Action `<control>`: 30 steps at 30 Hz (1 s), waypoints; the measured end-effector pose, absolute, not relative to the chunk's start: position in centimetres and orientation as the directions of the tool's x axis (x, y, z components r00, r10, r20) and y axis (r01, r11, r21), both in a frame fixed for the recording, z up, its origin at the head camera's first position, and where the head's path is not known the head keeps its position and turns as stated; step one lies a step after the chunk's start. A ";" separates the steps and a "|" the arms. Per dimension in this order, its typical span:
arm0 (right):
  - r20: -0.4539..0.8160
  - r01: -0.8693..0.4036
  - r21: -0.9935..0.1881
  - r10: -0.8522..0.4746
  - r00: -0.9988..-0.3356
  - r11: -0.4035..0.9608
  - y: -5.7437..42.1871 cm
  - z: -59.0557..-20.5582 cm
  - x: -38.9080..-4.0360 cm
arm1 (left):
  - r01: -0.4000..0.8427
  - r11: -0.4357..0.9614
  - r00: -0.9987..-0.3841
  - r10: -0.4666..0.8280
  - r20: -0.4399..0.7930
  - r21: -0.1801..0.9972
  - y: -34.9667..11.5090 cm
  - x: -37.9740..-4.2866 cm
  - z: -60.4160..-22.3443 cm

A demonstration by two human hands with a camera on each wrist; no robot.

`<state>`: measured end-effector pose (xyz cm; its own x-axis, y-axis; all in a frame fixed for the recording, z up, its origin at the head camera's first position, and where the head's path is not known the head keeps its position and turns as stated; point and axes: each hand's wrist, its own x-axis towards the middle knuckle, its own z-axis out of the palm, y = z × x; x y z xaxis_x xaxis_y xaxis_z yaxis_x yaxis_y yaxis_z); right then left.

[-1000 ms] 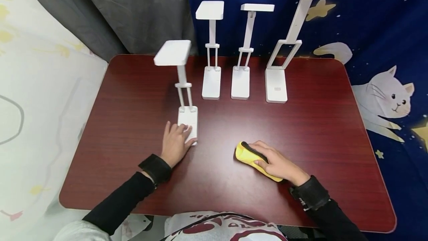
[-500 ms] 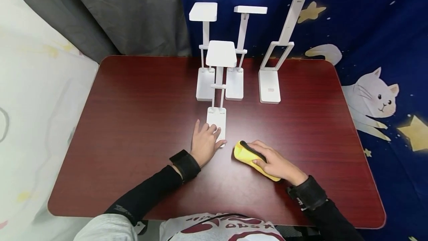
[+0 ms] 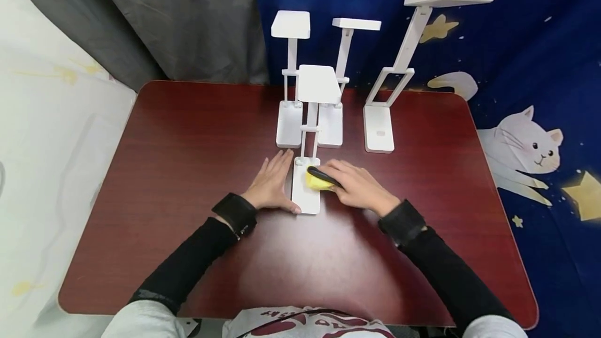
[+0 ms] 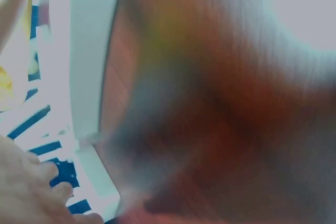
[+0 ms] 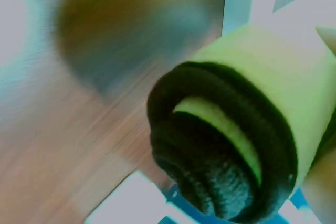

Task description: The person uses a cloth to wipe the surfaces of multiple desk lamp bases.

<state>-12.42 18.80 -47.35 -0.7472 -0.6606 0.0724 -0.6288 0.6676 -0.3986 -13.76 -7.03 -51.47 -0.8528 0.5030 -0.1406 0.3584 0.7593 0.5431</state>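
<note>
A white desk lamp (image 3: 319, 85) stands on the table, nearest the person, with its base between both hands. My left hand (image 3: 272, 186) lies along the base's left side, fingers extended, thumb at its front left corner. My right hand (image 3: 359, 184) grips a rolled yellow cloth (image 3: 317, 181) with black edging and rests it on the upper right of the base. In the right wrist view the cloth's rolled end (image 5: 268, 72) shows close up. The lamp base (image 4: 89, 51) appears pale along the left of the left wrist view.
Three more white lamps stand at the back: a left one (image 3: 290, 124), a middle one (image 3: 331, 127) partly behind the front lamp, and a taller right one (image 3: 379, 129). The dark red table (image 3: 188, 140) ends at grey and blue curtains (image 3: 216, 20).
The left hand slid the front lamp right to the middle, then shifted from on top of its base to its left side. The right hand carried the cloth from the tabletop left onto the base.
</note>
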 end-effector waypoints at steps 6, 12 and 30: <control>0.046 -0.661 -0.250 -0.673 -0.738 0.708 16.9 -48.5 -13.5 | 0.387 0.760 -0.747 0.590 -0.306 0.522 -6.6 -15.3 -52.2; 0.036 -0.659 -0.201 -0.667 -0.744 0.725 16.1 -49.2 -12.8 | 0.389 0.797 -0.757 0.562 -0.333 0.462 -6.5 -15.2 -52.2; 0.011 -0.723 -0.338 -0.766 -0.643 0.603 16.9 -49.4 -7.6 | 0.398 0.831 -0.779 0.530 -0.335 0.389 -7.1 -16.4 -51.8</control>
